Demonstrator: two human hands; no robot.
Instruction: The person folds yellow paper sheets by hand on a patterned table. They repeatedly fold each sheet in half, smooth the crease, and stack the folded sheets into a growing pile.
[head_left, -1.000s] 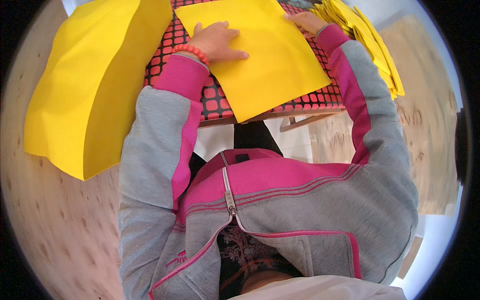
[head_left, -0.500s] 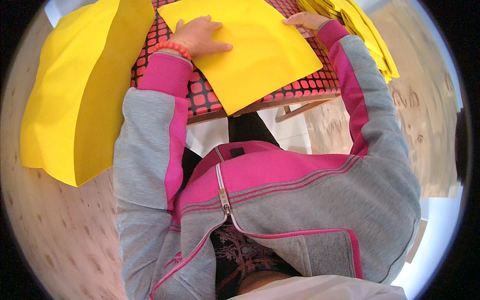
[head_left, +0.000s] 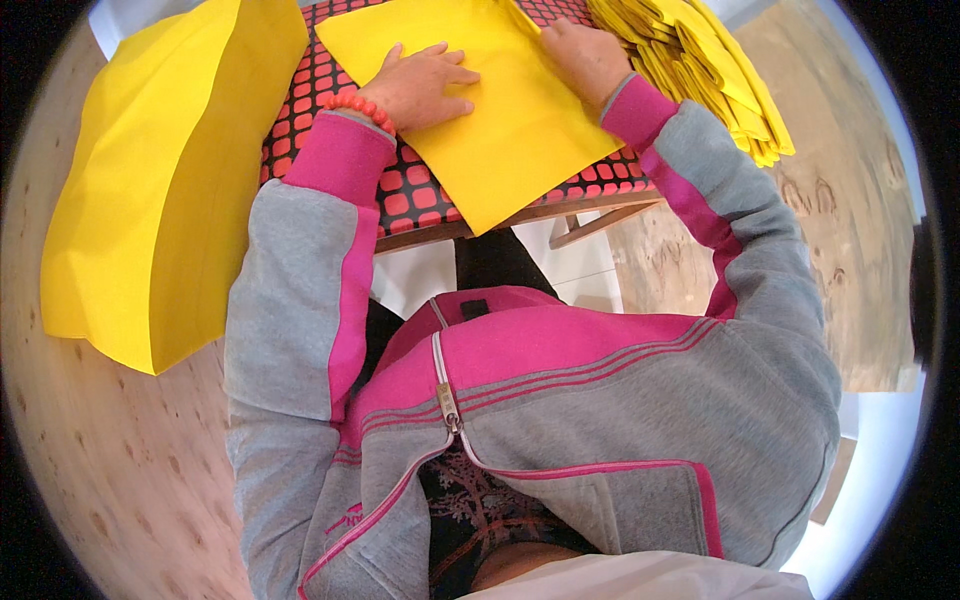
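Observation:
A yellow sheet of felt-like fabric (head_left: 490,150) lies over the table, one corner hanging past the near edge. My left hand (head_left: 425,90), with red beads at its wrist, rests flat on the left part of the sheet, fingers spread. At the sheet's right edge my right hand (head_left: 585,58) is closed, its fingers curled down and holding that edge. A crease runs along the edge just beyond the right fingertips, which are partly hidden behind the hand.
The table (head_left: 405,195) has a red and black patterned cover and a wooden frame. Folded yellow pieces (head_left: 715,70) are stacked at its right. A large yellow fabric piece (head_left: 130,200) stands at the left, over the wood-look floor (head_left: 110,430).
My right hand has moved left and inward, drawing the sheet's right edge with it, so more of the stack shows. My left hand has slid slightly right; the near corner has shifted right.

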